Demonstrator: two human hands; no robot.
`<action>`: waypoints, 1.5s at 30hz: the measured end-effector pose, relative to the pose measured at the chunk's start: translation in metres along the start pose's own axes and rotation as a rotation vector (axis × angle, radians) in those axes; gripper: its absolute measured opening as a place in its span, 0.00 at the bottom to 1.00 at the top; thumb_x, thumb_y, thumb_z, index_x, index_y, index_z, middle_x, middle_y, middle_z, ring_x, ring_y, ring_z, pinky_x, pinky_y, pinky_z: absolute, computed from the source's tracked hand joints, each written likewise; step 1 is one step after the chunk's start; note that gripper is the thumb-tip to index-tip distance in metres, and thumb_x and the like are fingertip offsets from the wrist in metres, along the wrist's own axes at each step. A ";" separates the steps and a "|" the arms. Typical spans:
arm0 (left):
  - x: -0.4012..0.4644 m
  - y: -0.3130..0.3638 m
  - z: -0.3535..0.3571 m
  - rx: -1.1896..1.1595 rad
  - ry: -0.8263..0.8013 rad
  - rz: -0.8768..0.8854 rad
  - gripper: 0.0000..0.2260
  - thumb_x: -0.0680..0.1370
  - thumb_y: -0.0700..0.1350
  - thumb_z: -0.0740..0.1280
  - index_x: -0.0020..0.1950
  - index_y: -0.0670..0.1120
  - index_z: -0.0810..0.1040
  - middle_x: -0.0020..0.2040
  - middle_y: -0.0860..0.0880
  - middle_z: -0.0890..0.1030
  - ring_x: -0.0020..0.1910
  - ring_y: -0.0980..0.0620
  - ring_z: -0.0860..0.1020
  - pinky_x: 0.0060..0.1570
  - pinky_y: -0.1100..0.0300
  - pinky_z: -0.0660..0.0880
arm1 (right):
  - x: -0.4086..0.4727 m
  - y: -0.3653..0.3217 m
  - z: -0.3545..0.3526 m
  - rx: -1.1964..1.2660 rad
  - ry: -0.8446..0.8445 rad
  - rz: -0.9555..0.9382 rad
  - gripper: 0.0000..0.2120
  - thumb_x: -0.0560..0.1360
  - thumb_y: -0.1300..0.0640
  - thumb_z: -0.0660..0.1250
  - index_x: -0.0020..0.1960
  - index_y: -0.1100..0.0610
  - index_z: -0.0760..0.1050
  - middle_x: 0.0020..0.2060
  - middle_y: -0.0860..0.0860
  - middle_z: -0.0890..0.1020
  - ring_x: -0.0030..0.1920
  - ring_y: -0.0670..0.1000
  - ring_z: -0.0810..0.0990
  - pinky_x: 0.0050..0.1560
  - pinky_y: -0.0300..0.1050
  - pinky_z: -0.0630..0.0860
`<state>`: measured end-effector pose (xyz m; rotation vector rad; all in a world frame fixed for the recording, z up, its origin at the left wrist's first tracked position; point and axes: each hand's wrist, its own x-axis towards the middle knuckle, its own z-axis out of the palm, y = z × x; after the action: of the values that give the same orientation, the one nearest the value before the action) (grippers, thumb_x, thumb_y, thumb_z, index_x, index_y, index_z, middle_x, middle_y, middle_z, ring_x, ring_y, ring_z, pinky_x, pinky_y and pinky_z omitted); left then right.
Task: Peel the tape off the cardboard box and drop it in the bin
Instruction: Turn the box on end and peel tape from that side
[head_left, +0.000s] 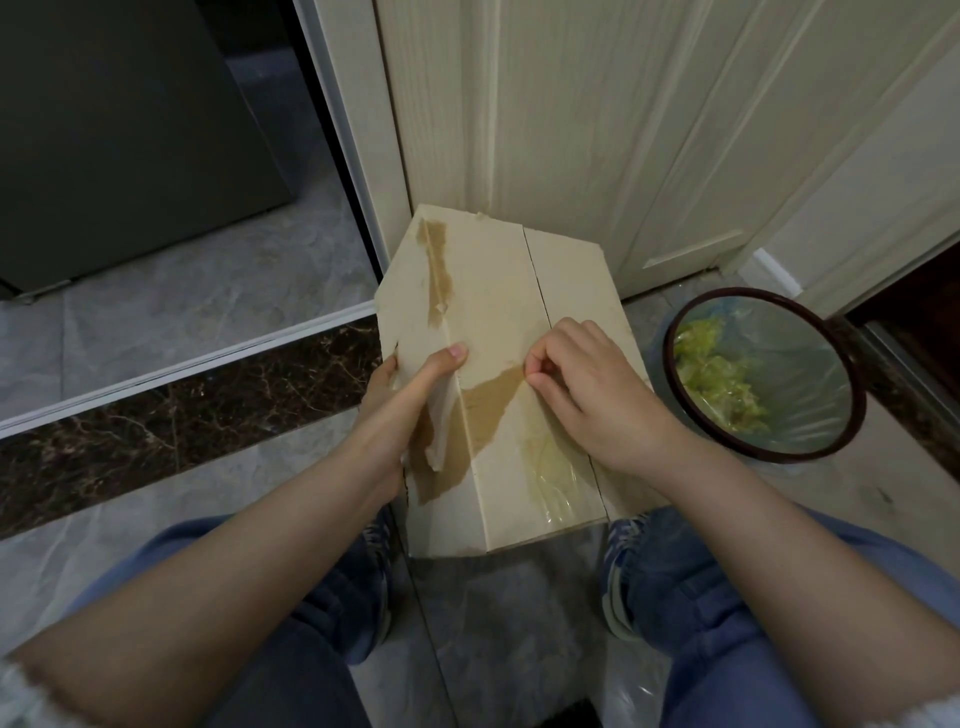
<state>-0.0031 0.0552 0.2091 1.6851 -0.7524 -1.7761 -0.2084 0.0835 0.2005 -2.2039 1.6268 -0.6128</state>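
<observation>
We observe both forearms bare and extended forward. Our left hand (410, 387) grips with thumb laid flat on top, fingers wrapped beneath. Our right hand (587, 384) lies palm-down, fingertips (537, 364) curled into a pinch.

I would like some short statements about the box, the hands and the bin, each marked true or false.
1. The left hand holds the cardboard box by its left edge. True.
2. The right hand rests inside the bin. False: it pinches at the tape on the box.
3. The bin stands to the right of the box. True.
4. The bin has a lid on. False: it is open, with a bag and greenish waste inside.
</observation>
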 end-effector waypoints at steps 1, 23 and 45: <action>0.001 0.000 0.000 -0.005 0.005 -0.003 0.36 0.71 0.60 0.74 0.77 0.56 0.66 0.53 0.58 0.75 0.50 0.55 0.74 0.56 0.49 0.71 | -0.001 -0.001 0.001 -0.010 0.012 0.001 0.02 0.80 0.58 0.62 0.50 0.53 0.72 0.47 0.45 0.71 0.49 0.48 0.68 0.52 0.47 0.70; 0.001 -0.004 -0.001 0.001 -0.059 0.082 0.45 0.58 0.66 0.81 0.73 0.56 0.73 0.61 0.54 0.83 0.60 0.51 0.80 0.57 0.54 0.76 | 0.000 -0.009 0.001 -0.182 0.076 -0.039 0.02 0.79 0.60 0.62 0.50 0.55 0.71 0.47 0.48 0.72 0.47 0.50 0.69 0.49 0.49 0.70; 0.005 -0.003 -0.002 -0.025 -0.039 0.022 0.46 0.62 0.64 0.75 0.78 0.56 0.65 0.56 0.58 0.75 0.52 0.55 0.74 0.58 0.47 0.71 | 0.000 -0.002 0.008 0.128 0.030 0.046 0.08 0.80 0.68 0.56 0.49 0.57 0.67 0.49 0.49 0.69 0.48 0.46 0.68 0.51 0.33 0.66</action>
<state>-0.0011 0.0530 0.2036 1.6243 -0.7602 -1.8009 -0.2031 0.0843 0.1946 -2.0697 1.6020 -0.7197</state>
